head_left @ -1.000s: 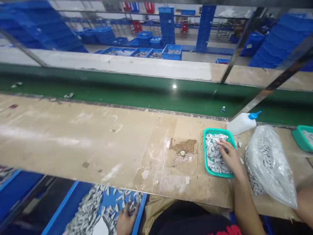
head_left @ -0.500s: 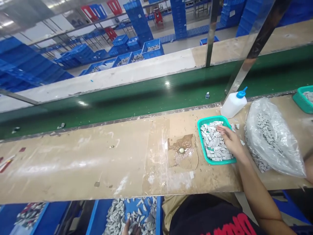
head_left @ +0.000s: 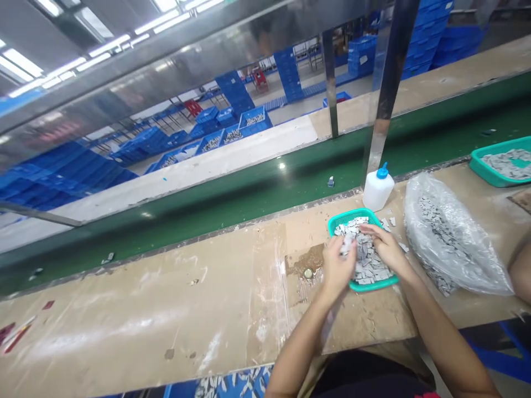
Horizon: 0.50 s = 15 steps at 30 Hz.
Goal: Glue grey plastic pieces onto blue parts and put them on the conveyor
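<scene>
Several pale pieces (head_left: 347, 243), probably light, stiff, best held edgewise: pinched in your left hand (head_left: 337, 266); your right hand (head_left: 389, 250), loosely spread, at green basket (head_left: 366, 287).

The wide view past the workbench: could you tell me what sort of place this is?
Probably a factory assembly floor: a long green conveyor belt, stacked blue crates, baskets of small parts.

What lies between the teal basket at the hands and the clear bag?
Head view: a few loose pale pieces on the table, with the right forearm crossing the gap.
</scene>
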### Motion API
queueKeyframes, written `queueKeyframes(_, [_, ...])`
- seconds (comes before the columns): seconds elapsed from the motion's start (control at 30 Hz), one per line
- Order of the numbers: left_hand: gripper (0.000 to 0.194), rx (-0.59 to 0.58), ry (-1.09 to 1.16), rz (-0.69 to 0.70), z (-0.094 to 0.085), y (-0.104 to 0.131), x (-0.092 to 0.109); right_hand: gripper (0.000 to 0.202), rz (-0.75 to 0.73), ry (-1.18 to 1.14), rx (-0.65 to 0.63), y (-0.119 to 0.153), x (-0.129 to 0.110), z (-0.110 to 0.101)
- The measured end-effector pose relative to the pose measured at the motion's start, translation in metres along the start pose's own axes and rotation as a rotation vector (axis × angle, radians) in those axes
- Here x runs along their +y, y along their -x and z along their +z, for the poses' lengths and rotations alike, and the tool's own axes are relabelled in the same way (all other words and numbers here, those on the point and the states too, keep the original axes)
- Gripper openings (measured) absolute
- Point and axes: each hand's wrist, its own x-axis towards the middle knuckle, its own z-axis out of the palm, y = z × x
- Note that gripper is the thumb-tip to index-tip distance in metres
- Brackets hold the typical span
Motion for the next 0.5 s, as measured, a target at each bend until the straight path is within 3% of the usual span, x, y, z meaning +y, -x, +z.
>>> queueKeyframes(0.1, [0.031,-0.122,-0.263,0.083,0.043,-0.017,0.0,0.052,-0.019,0.009,0.031,0.0,0.002,0.001])
queueKeyframes(0.17, [0.045,-0.218,-0.364,0.05,0.049,-0.018,-0.001,0.052,-0.04,0.026,0.035,0.0,0.001,0.003])
queueKeyframes(0.27, [0.068,-0.446,-0.318,0.03,0.025,-0.024,0.0,0.051,-0.084,0.05,0.02,0.002,-0.003,0.007])
queueKeyframes(0.33, [0.062,-0.596,-0.219,0.074,-0.002,-0.042,0.003,0.049,-0.108,0.067,0.012,0.003,-0.006,0.009])
queueKeyframes(0.37, [0.049,-0.646,-0.183,0.109,-0.015,-0.058,0.004,0.049,-0.117,0.076,0.007,0.004,-0.007,0.01])
queueKeyframes(0.43, [0.022,-0.67,-0.18,0.131,-0.034,-0.098,0.008,0.049,-0.129,0.096,-0.006,0.006,-0.009,0.012])
queueKeyframes(0.5, [0.012,-0.523,-0.23,0.103,-0.04,-0.145,0.007,0.05,-0.133,0.117,-0.027,0.008,-0.011,0.013])
